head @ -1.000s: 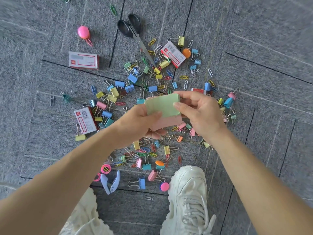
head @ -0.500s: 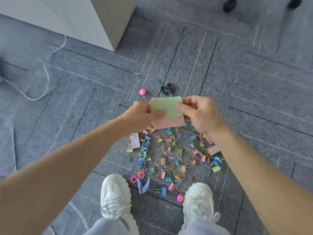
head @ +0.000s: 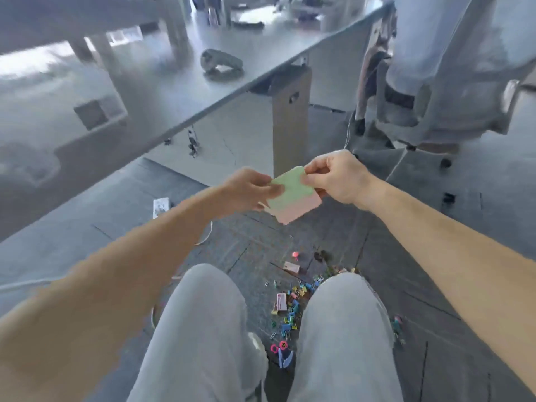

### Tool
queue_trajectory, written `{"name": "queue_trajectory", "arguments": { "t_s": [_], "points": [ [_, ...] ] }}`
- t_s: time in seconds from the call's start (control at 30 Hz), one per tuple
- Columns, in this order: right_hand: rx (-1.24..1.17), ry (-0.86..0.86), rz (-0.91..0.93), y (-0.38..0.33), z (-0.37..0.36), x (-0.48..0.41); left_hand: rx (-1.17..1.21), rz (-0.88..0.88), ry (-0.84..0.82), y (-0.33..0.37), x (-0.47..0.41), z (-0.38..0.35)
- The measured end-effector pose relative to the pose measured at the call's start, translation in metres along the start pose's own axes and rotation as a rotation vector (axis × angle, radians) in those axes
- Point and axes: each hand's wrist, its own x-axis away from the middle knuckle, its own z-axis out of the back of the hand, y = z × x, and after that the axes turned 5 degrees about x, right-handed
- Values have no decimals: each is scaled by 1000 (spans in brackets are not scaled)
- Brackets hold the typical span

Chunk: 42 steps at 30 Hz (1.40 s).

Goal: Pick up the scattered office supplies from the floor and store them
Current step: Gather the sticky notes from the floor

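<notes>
Both hands hold a small stack of sticky notes, a green pad (head: 290, 188) on top of a pink pad (head: 301, 208), raised in front of me at about table height. My left hand (head: 249, 188) pinches the stack's left edge. My right hand (head: 336, 177) pinches its upper right corner. Far below, between my legs, lie several coloured binder clips and paper clips (head: 291, 310), a small staple box (head: 281, 301), another staple box (head: 291, 267), a pink pushpin (head: 295, 254) and a blue staple remover (head: 284, 356) on the grey carpet.
A grey table (head: 179, 82) stretches across the upper left, with a dark object (head: 222, 63) lying on it and a leg (head: 290, 123) just behind the notes. An office chair (head: 441, 82) stands at the upper right. A power strip (head: 160, 206) and cable lie on the floor at left.
The view has swung up from the floor to the table. Both hands have risen with the notes, and the scattered clips now lie far below between my legs.
</notes>
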Motion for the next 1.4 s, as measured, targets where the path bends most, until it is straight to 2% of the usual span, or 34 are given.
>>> {"name": "queue_trajectory", "arguments": {
  "t_s": [0.2, 0.37, 0.53, 0.67, 0.73, 0.8, 0.87, 0.93, 1.03, 1.13, 1.23, 1.33, 1.4],
  "points": [
    [90, 119, 145, -111, -27, 42, 78, -166, 273, 31, 112, 48],
    [48, 111, 217, -172, -56, 74, 91, -201, 348, 42, 196, 73],
    [317, 16, 357, -231, -78, 96, -46, -165, 386, 42, 276, 92],
    [474, 31, 535, -264, -100, 113, -105, -163, 484, 32, 315, 110],
    [414, 52, 576, -275, -107, 119, -62, -188, 562, 30, 328, 116],
    [252, 45, 556, -281, -113, 122, 30, -224, 626, 23, 332, 125],
    [58, -54, 497, -284, -123, 121, 124, -257, 641, 18, 331, 132],
    [-24, -114, 470, -287, -134, 113, 183, -282, 649, 12, 325, 136],
    [-6, -88, 497, -296, -140, 90, 191, -293, 674, 7, 317, 143],
    [-55, -187, 498, -316, -143, 59, 152, -303, 677, 9, 315, 165],
    [-86, -274, 530, -340, -162, 30, 212, -339, 701, 14, 316, 203],
    [-71, -301, 595, -356, -194, -3, 42, -329, 804, 3, 314, 242],
    [31, -289, 676, -367, -217, -25, -106, -268, 889, -7, 318, 264]
  ]
}}
